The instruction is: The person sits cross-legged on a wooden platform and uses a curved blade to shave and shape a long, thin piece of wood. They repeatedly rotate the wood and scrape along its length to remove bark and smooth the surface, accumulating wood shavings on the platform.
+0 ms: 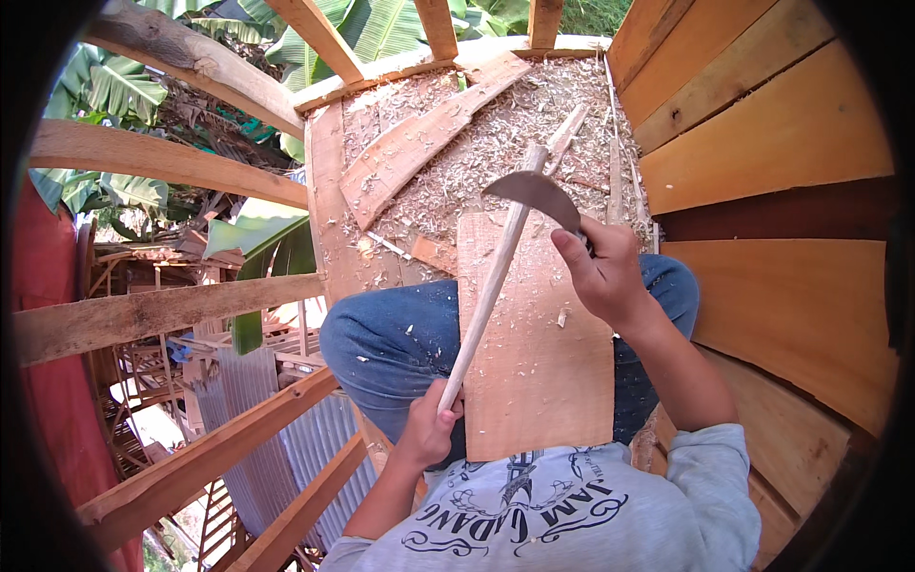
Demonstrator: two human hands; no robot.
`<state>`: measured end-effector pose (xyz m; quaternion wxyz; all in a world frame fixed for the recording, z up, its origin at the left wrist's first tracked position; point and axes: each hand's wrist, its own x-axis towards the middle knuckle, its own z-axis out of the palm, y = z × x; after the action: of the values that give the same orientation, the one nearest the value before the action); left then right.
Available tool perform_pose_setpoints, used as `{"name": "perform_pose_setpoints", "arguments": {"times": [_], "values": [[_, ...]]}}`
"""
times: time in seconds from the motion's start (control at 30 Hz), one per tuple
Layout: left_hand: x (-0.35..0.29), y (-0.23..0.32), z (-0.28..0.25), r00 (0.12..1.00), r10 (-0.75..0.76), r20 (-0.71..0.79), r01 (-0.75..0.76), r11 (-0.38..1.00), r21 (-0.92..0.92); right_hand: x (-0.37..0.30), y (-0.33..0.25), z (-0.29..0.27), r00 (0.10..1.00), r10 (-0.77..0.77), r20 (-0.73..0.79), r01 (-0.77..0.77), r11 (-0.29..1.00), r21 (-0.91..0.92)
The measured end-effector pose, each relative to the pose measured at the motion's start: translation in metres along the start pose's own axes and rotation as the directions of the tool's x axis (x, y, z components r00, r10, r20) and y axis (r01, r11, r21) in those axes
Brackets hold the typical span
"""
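Note:
A long, pale whittled stick [491,291] slants up and away from me over a flat wooden board [548,372] lying across my lap. My left hand [432,422] is closed round the stick's near end, by the board's left edge. In my closed right hand [607,271] is a sickle [541,194], its handle mostly hidden by the fingers. The curved dark blade points left and lies across the stick's upper part. Beyond the blade, the stick's far end is darker. A few shavings rest on the board and on my jeans [396,329].
Wood shavings [496,124] cover the plank floor ahead, with a loose, tapered plank [419,148] on them. Open wooden rails [172,319] run along the left, above corrugated metal sheets [334,448] lower down. A plank wall [791,315] stands close on the right.

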<state>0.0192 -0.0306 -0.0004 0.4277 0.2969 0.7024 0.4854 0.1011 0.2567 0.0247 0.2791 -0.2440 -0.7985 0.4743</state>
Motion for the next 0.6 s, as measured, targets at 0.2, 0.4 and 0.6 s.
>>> {"name": "perform_pose_setpoints", "arguments": {"times": [0.2, 0.4, 0.6], "values": [[0.000, -0.001, 0.001, 0.999, 0.025, -0.023, -0.025, 1.000, 0.003, -0.026, -0.001, -0.001, 0.992, -0.014, 0.129, 0.017, 1.000, -0.024], [-0.001, 0.003, 0.006, 0.996, 0.059, -0.062, -0.054, 0.996, 0.076, -0.033, -0.013, 0.002, 0.973, -0.084, 0.214, 0.154, 0.929, -0.336], [-0.006, 0.003, 0.004, 0.994, 0.093, -0.049, -0.083, 0.980, 0.180, -0.017, -0.014, -0.005, 0.990, -0.069, 0.125, 0.116, 0.900, -0.420]]}}
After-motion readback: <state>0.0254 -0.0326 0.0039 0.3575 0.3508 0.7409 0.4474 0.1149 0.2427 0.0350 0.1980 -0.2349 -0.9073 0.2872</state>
